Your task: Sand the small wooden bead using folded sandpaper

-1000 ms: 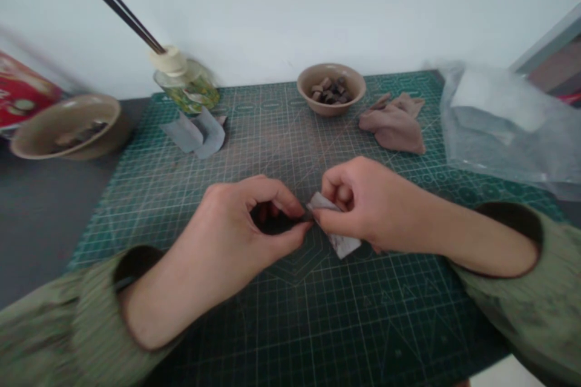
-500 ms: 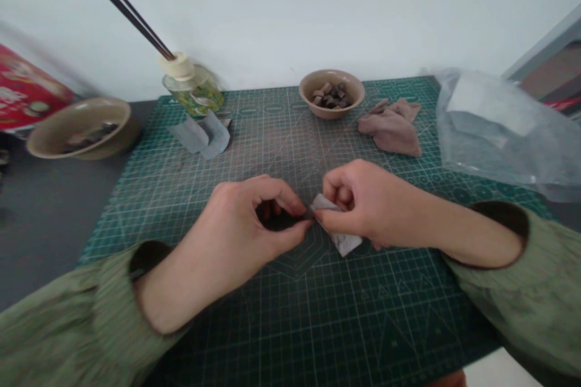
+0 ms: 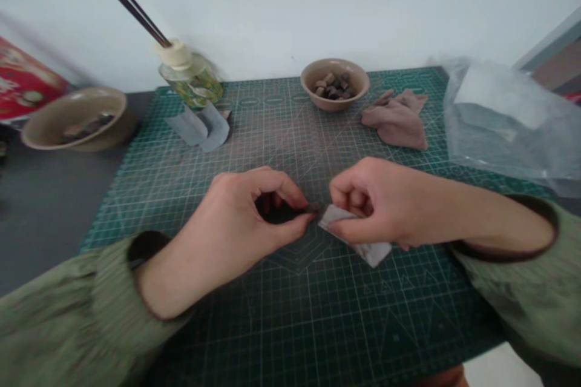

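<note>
Between the thumb and fingertips of my left hand (image 3: 240, 223) is a small dark piece (image 3: 312, 208), mostly covered by the fingers. My right hand (image 3: 381, 202) pinches a folded, whitish-grey strip (image 3: 372, 252), which slants down to the right below the fingers. The strip's upper left corner lies close beside the dark piece, with a narrow gap between them. Both hands are over the middle of the green cutting mat (image 3: 290, 320).
A bowl of small brown blocks (image 3: 334, 103) stands at the back, near a mauve cloth (image 3: 399, 123) and a clear plastic bag (image 3: 508, 126). At left are grey curled sheets (image 3: 213, 132), a reed diffuser (image 3: 195, 81) and another bowl (image 3: 97, 135).
My right hand and the strip have moved right, away from my left fingertips, and more of the dark piece shows. The whole view has shifted slightly.
</note>
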{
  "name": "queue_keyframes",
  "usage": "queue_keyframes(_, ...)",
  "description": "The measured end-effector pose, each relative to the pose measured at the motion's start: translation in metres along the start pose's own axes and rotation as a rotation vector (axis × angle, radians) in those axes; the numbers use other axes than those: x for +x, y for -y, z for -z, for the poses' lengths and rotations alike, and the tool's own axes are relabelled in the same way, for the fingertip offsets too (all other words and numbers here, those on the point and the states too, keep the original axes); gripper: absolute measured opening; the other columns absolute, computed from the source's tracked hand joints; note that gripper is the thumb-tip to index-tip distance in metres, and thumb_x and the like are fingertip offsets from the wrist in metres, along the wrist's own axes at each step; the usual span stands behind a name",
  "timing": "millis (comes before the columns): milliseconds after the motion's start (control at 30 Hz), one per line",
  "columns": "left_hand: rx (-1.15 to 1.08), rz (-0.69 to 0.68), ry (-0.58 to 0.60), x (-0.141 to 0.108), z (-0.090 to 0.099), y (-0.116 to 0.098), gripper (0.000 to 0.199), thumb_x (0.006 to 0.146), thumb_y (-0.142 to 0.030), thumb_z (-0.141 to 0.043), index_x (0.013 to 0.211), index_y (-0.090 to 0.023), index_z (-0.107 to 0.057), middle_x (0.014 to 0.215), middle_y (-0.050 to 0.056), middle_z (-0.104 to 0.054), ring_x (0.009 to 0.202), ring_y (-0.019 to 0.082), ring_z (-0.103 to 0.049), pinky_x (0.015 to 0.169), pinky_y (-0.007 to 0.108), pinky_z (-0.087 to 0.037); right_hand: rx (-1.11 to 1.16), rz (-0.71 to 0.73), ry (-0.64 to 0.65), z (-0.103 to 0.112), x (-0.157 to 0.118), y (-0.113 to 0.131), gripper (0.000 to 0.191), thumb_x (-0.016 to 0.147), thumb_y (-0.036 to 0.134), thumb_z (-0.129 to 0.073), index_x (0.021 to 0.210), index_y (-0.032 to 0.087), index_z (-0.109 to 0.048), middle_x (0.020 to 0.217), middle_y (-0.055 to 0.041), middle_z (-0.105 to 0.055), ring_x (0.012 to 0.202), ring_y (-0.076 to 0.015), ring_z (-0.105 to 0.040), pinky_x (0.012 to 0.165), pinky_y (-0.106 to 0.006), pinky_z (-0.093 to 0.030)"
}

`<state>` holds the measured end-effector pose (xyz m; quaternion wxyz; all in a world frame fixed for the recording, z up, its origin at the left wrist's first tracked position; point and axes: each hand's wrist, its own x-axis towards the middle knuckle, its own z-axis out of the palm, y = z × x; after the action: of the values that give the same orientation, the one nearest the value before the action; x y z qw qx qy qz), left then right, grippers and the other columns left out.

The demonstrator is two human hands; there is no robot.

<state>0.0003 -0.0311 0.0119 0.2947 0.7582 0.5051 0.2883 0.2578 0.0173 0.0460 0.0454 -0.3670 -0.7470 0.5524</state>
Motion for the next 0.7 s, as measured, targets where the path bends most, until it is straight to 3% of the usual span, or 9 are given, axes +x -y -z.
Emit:
queue_keyframes(167, -0.080, -0.244, -0.098, 0.001, 0.004, 0.000, 0.013, 0.093, -0.019, -0.092, 0.100, -0.028, -0.085, 0.097, -0.002, -0.086, 0.087, 0.017, -0.077, 0.080, 0.035, -0.060, 0.180, -0.005, -0.300, 0.008, -0.002, -0.001, 0.040, 0.091, 0.024, -0.086, 0.073, 0.024, -0.051, 0.050, 0.0080, -0.065, 0.030, -0.0085, -0.052, 0.028, -0.017, -0.029)
queue_keyframes(233, -0.147, -0.341, -0.126, 0.002, 0.004, -0.004, 0.017, 0.093, -0.014, -0.093, 0.099, -0.026, -0.083, 0.097, -0.001, -0.087, 0.090, 0.018, -0.079, 0.084, 0.038, -0.062, 0.189, 0.001, -0.356, 0.006, 0.001, -0.002, 0.039, 0.091, 0.025, -0.088, 0.075, 0.024, -0.052, 0.049, 0.0077, -0.065, 0.030, -0.0086, -0.054, 0.028, -0.015, -0.029)
queue_keyframes(400, -0.258, -0.474, -0.132, 0.002, 0.006, -0.013, 0.024, 0.090, -0.007, -0.095, 0.099, -0.025, -0.083, 0.093, -0.001, -0.089, 0.085, 0.018, -0.082, 0.085, 0.041, -0.064, 0.147, -0.029, -0.334, 0.004, 0.005, -0.006, 0.041, 0.093, 0.028, -0.086, 0.077, 0.024, -0.048, 0.050, 0.0086, -0.065, 0.030, -0.0075, -0.054, 0.029, -0.013, -0.029)
queue_keyframes(700, -0.297, -0.433, -0.092, 0.000, 0.010, -0.021, 0.025, 0.088, -0.008, -0.095, 0.097, -0.029, -0.083, 0.093, 0.000, -0.091, 0.082, 0.021, -0.086, 0.087, 0.044, -0.067, 0.083, -0.061, -0.303, 0.004, 0.005, -0.005, 0.040, 0.094, 0.029, -0.083, 0.076, 0.024, -0.048, 0.051, 0.0085, -0.064, 0.032, -0.0076, -0.056, 0.030, -0.014, -0.030)
